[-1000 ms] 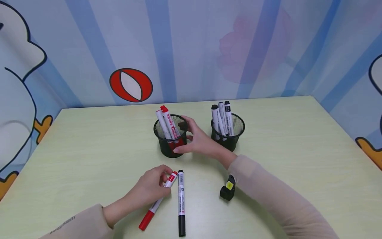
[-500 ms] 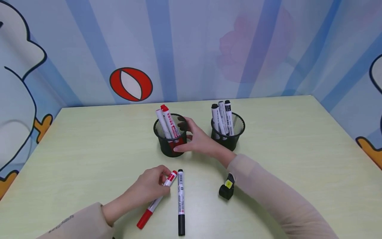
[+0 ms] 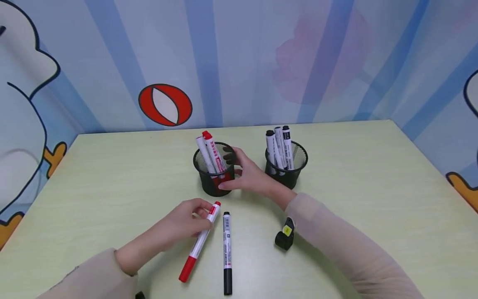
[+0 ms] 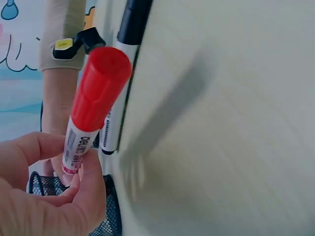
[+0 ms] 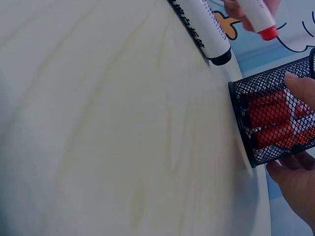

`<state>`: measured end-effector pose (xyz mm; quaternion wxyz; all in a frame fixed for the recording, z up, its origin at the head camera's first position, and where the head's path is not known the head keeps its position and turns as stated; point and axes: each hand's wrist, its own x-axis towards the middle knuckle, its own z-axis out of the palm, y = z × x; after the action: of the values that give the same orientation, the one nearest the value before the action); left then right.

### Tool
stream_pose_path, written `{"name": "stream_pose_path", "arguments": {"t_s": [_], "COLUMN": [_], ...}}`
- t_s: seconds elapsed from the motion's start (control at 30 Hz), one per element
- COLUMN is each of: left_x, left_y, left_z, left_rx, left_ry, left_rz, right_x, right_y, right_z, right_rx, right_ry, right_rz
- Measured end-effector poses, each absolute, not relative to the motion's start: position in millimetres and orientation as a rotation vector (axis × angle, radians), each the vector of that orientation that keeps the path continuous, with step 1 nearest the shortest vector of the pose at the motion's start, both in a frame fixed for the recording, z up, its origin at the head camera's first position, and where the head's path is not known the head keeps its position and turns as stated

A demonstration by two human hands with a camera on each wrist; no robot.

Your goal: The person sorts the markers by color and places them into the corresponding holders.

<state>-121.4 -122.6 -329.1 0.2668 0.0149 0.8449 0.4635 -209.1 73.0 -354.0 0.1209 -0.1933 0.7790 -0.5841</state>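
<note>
In the head view my left hand (image 3: 183,222) pinches a white marker with a red cap (image 3: 188,269) between thumb and fingers. The left wrist view shows this red marker (image 4: 96,88) raised off the table, its shadow lying apart from it. Around the side of the left black mesh pen cup (image 3: 207,182) my right hand (image 3: 254,178) is curled, thumb in front and some fingers hidden behind. Several red markers (image 3: 214,153) stand in that cup. A black-capped marker (image 3: 227,245) lies flat on the table, right of the held one.
To the right stands a second mesh pen cup (image 3: 285,179) holding several black markers (image 3: 278,149). My right forearm reaches across in front of it. A black wrist device with a yellow label (image 3: 285,234) hangs at the right cuff. A printed backdrop (image 3: 239,62) borders the table's far edge.
My left hand has lifted the red marker off the table and moved it slightly away from me. The right hand and the pen cup have stayed in place.
</note>
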Motion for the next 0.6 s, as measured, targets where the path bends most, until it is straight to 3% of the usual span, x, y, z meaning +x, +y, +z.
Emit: {"name": "stream_pose_path", "arguments": {"t_s": [0.6], "left_x": [-130.5], "left_y": [-126.7], "left_z": [-280.4], "left_rx": [0.181], "left_ry": [2.258], "left_rz": [1.463], "right_x": [-210.4], "right_y": [75.3], "right_z": [-352.9], "right_rx": [-0.596], "right_ry": [2.212], "right_rz": [-1.716]}}
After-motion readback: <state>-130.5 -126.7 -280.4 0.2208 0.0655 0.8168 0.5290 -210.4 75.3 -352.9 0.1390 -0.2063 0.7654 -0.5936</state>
